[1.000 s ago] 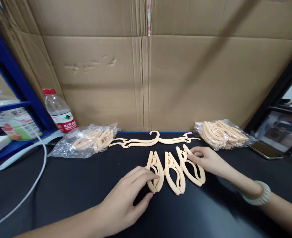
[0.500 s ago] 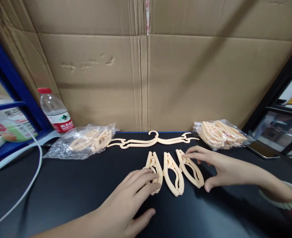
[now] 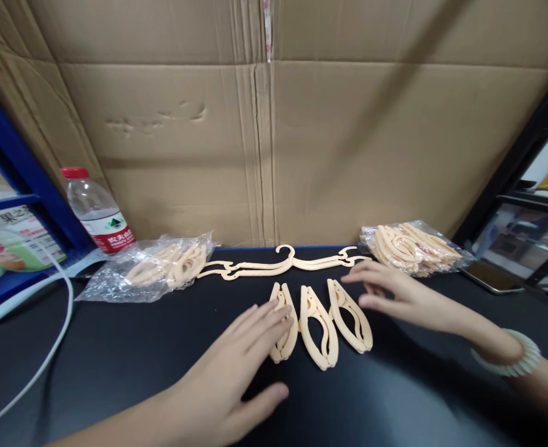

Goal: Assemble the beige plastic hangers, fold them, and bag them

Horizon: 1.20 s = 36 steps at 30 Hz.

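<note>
Three cream folding hangers lie folded side by side on the black table: a left one (image 3: pixel 287 340), a middle one (image 3: pixel 305 323) and a right one (image 3: pixel 364 329). My left hand (image 3: pixel 241 354) is open, its fingers stretched over the left folded hanger and hiding part of it; whether they touch I cannot tell. My right hand (image 3: pixel 395 295) hovers just right of the right folded hanger, fingers apart and holding nothing. Behind them an unfolded hanger (image 3: pixel 264 268) lies spread out, its hook pointing to the back; my right fingertips are near its right end.
A clear bag of folded hangers (image 3: pixel 166 267) lies at the left, another bag (image 3: pixel 413 248) at the right beside a phone (image 3: pixel 492 277). A red-capped water bottle (image 3: pixel 99 214) and a white cable (image 3: pixel 54 347) are at the left. Cardboard (image 3: pixel 185 155) stands behind.
My right hand has lifted off the right folded hanger and moved slightly back, its thumb drawn nearer the fingers. My left fingers have straightened over the left one. The view has shifted slightly.
</note>
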{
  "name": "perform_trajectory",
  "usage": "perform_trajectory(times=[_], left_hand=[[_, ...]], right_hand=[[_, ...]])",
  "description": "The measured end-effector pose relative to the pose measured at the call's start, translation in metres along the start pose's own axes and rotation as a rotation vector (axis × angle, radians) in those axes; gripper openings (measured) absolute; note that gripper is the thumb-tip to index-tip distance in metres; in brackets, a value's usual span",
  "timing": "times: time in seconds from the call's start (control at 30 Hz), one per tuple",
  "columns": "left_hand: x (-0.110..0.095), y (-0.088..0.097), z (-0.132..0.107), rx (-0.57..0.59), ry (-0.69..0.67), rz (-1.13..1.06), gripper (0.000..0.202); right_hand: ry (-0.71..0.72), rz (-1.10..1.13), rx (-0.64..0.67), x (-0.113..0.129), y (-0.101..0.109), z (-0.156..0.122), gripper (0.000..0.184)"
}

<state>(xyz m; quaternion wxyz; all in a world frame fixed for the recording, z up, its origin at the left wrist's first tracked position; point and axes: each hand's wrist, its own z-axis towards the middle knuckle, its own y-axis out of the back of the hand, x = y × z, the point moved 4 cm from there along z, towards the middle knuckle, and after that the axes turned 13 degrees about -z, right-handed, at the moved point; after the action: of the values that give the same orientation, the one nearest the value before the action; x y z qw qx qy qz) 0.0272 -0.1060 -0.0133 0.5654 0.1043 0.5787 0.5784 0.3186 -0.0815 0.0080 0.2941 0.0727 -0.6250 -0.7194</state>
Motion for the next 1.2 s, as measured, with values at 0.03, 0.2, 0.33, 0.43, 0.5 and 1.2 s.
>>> perform_trajectory(times=[0.03,0.2,0.33,0.43,0.5,1.2], left_hand=[[0.006,0.005,0.002,-0.045,-0.007,0.037,0.062],[0.059,0.028,0.013,-0.126,0.154,0.217,0.047],[0.081,0.032,0.016,-0.106,0.223,0.301,0.051],[0.080,0.031,0.015,-0.100,0.215,0.320,0.050],[0.076,0.031,0.015,-0.112,0.198,0.322,0.048],[0.044,0.039,0.010,-0.383,0.147,-0.016,0.017]], right_hand=[[-0.050,-0.037,-0.090,-0.010,0.001,0.002,0.040],[-0.089,-0.256,-0.208,-0.050,-0.020,0.015,0.042],[-0.044,-0.345,-0.193,-0.060,-0.037,0.023,0.042],[-0.053,-0.309,-0.223,-0.060,-0.039,0.024,0.037],[-0.077,-0.284,-0.233,-0.060,-0.038,0.024,0.032],[-0.202,-0.069,-0.407,-0.043,-0.015,0.014,0.019]])
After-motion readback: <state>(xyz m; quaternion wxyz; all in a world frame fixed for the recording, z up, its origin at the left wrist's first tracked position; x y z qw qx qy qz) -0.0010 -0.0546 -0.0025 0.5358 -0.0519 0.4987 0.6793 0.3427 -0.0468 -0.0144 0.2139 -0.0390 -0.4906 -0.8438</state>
